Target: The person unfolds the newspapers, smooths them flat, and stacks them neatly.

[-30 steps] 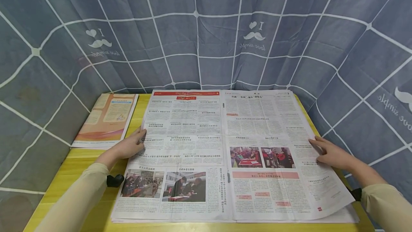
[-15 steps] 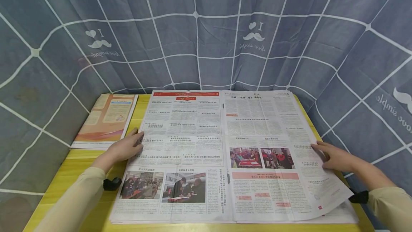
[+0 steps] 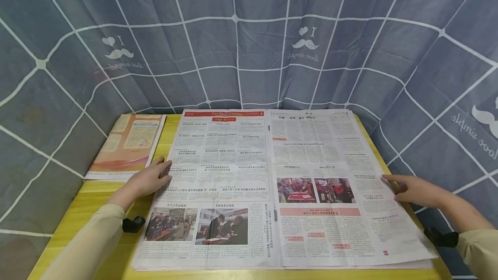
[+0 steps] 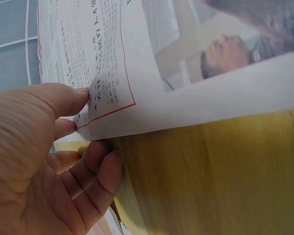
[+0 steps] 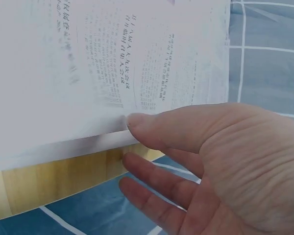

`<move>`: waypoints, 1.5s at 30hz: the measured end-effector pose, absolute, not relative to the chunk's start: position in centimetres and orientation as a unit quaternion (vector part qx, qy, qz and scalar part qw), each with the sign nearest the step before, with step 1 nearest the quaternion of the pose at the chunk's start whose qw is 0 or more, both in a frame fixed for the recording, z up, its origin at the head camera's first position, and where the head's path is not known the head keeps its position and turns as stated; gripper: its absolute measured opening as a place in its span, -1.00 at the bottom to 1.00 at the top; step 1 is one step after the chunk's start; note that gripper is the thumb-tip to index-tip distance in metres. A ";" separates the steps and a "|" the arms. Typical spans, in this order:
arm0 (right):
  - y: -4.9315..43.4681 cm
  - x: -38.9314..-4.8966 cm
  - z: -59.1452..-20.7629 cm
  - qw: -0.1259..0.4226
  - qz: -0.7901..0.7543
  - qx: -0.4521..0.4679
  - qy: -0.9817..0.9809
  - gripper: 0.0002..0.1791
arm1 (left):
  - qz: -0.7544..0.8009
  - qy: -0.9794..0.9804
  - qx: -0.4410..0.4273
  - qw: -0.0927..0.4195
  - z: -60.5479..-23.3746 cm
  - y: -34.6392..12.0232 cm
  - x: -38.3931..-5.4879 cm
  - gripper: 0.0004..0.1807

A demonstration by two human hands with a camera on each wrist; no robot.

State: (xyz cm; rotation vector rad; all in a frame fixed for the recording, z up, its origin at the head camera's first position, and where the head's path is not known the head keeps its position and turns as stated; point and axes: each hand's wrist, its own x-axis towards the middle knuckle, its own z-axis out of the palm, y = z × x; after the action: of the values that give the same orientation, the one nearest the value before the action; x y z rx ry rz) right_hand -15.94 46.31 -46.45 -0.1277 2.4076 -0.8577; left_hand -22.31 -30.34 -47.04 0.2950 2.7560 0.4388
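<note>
A newspaper (image 3: 233, 176) lies spread on the yellow wood-grain table, with columns of print and colour photos on both pages. At its left edge is my left hand (image 3: 149, 178). In the left wrist view the thumb (image 4: 76, 98) touches the printed sheet, while the other fingers bend loosely beyond the edge. My right hand (image 3: 414, 191) is at the opposite edge, index finger reaching onto the page. In the right wrist view its thumb (image 5: 142, 125) touches the sheet's margin, two fingers stand apart below the edge, and the index tip is hidden.
An orange-and-white printed booklet (image 3: 130, 146) lies at the table's left back corner. Grey-blue curtain (image 3: 256, 55) with white grid lines encloses the back and sides. The yellow table (image 3: 83, 224) shows along the left and front. More newspaper sheets lie under the top page at front right.
The raised lower right corner of the page has come down flatter and further right. My right hand has shifted right and slightly forward to the edge; my left hand has drawn slightly left.
</note>
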 end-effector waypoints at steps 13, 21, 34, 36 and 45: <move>42.7 -17.1 -46.2 0.173 -0.236 -0.094 0.951 -0.34 | 0.142 0.981 0.079 0.110 -46.4 -30.8 -22.0 -0.26; 36.8 -18.7 -47.1 0.122 -0.252 -0.117 0.953 -0.48 | 0.193 0.980 0.040 0.015 -45.9 -31.2 -21.8 -0.38; 26.5 -20.2 -49.1 0.042 -0.249 -0.236 0.938 -0.51 | 0.277 0.960 0.003 -0.046 -46.0 -32.7 -20.6 -0.41; 25.0 -20.3 -49.0 0.043 -0.255 -0.248 0.934 -0.50 | 0.283 0.958 -0.013 -0.045 -46.0 -33.0 -20.5 -0.40; 19.5 -20.7 -48.7 0.047 -0.269 -0.283 0.919 -0.50 | 0.268 0.959 -0.049 -0.072 -46.1 -36.0 -19.9 -0.38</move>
State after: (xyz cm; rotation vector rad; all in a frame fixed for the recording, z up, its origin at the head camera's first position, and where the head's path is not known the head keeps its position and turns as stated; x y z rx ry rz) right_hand -20.72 19.49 -48.74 -0.8644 2.8051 -0.8210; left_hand -19.91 -36.05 -46.13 -0.1630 3.1614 0.8836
